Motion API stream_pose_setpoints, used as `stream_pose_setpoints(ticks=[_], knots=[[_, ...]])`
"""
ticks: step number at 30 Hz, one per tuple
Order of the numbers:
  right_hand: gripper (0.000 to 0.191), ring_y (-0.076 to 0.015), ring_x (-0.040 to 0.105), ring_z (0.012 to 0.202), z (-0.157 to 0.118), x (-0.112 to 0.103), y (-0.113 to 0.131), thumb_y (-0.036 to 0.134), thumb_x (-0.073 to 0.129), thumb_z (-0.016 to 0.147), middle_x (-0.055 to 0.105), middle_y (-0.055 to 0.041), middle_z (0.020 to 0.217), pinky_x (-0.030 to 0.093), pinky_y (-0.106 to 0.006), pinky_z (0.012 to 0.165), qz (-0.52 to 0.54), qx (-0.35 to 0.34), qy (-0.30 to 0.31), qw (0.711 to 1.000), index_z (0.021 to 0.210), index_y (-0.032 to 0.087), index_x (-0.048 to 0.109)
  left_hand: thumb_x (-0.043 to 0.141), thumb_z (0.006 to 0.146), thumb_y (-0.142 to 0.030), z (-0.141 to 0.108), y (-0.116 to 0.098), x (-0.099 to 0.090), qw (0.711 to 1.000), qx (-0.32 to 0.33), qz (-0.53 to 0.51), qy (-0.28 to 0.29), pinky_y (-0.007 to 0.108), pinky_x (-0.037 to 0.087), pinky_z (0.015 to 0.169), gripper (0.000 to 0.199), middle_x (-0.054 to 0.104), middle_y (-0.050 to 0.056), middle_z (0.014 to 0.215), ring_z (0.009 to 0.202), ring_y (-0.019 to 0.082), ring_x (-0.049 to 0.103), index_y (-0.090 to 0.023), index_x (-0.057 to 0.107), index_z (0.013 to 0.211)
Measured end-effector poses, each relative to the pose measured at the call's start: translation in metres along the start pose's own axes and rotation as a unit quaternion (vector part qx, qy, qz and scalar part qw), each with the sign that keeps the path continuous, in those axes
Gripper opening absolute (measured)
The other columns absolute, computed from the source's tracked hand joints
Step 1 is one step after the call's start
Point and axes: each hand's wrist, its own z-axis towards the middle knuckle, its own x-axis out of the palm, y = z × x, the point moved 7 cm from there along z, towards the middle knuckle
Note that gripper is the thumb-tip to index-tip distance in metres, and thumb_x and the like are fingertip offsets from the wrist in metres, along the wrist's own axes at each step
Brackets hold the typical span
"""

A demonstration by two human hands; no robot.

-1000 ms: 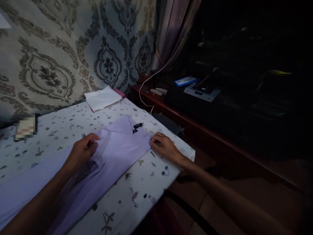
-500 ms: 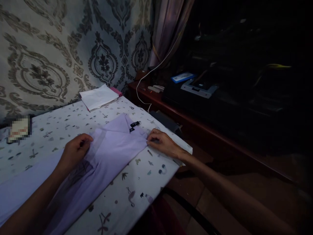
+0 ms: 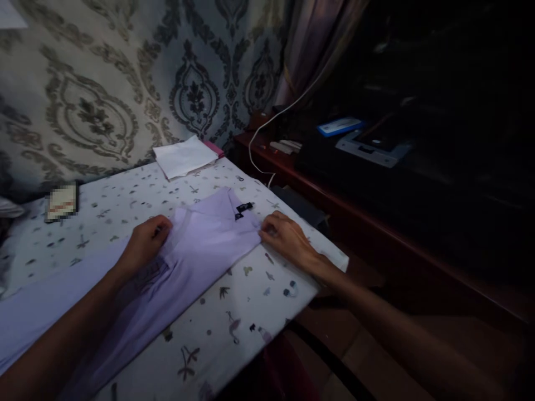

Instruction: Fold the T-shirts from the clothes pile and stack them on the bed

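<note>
Your left hand [image 3: 146, 242] and right hand [image 3: 286, 236], set apart, each pinch the lilac shirt [image 3: 209, 239], spread on the surface [image 3: 244, 287]. Your right forearm [image 3: 359, 295] crosses the surface's corner; open room lies between the shirt and the white sheet [image 3: 186, 157] farther back.

Slender bare forearms [image 3: 376, 309], bare fingers [image 3: 276, 216]

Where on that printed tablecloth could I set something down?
Beyond the left hand, between the white sheet, lilac shirt and blurred item; also a strip between the shirt's near side and the table edge. It's crowded where the shirt lies, with the right hand at its edge.
</note>
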Motion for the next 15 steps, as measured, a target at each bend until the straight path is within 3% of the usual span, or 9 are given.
stream_pose_setpoints(ticks=[3, 7, 11, 15], knots=[[0.013, -0.0205, 0.061, 0.088, 0.019, 0.006, 0.031, 0.022, 0.057, 0.09, 0.062, -0.0068, 0.101, 0.047, -0.033, 0.079, -0.005, -0.065, 0.004, 0.998, 0.099, 0.02, 0.066, 0.052, 0.075, -0.041, 0.005, 0.011, 0.004, 0.999, -0.001, -0.039, 0.001, 0.028, 0.043, 0.065, 0.026, 0.066, 0.002, 0.075, 0.068, 0.017, 0.057, -0.02, 0.065, 0.082], [0.024, -0.0225, 0.062, 0.104, 0.061, 0.047, 0.098, 0.024, 0.052, 0.096, 0.064, -0.0099, 0.112, 0.048, -0.036, 0.094, 0.007, -0.187, 0.102, 0.977, 0.116, 0.019, 0.063, 0.055, 0.073, -0.036, 0.007, 0.017, 0.007, 0.995, -0.015, -0.099, 0.001, 0.027, 0.043, 0.063, 0.022, 0.063, 0.001, 0.074, 0.064, 0.014, 0.053, -0.018, 0.065, 0.082], [0.028, -0.0271, 0.059, 0.114, 0.097, 0.091, 0.135, 0.03, 0.052, 0.098, 0.064, -0.0148, 0.12, 0.047, -0.038, 0.097, -0.069, -0.156, 0.129, 0.977, 0.119, 0.015, 0.062, 0.059, 0.071, -0.036, -0.004, 0.022, -0.002, 0.984, -0.049, -0.172, 0.007, 0.025, 0.043, 0.056, 0.025, 0.059, 0.0, 0.075, 0.063, 0.014, 0.053, -0.019, 0.062, 0.088], [0.026, -0.0261, 0.06, 0.112, 0.105, 0.111, 0.14, 0.03, 0.055, 0.096, 0.067, -0.0124, 0.119, 0.047, -0.035, 0.094, -0.08, -0.121, 0.106, 0.984, 0.118, 0.016, 0.062, 0.066, 0.07, -0.045, -0.036, 0.039, -0.014, 0.963, -0.122, -0.226, 0.08, 0.025, 0.046, 0.05, 0.039, 0.06, 0.0, 0.076, 0.064, 0.016, 0.058, -0.021, 0.057, 0.1]])
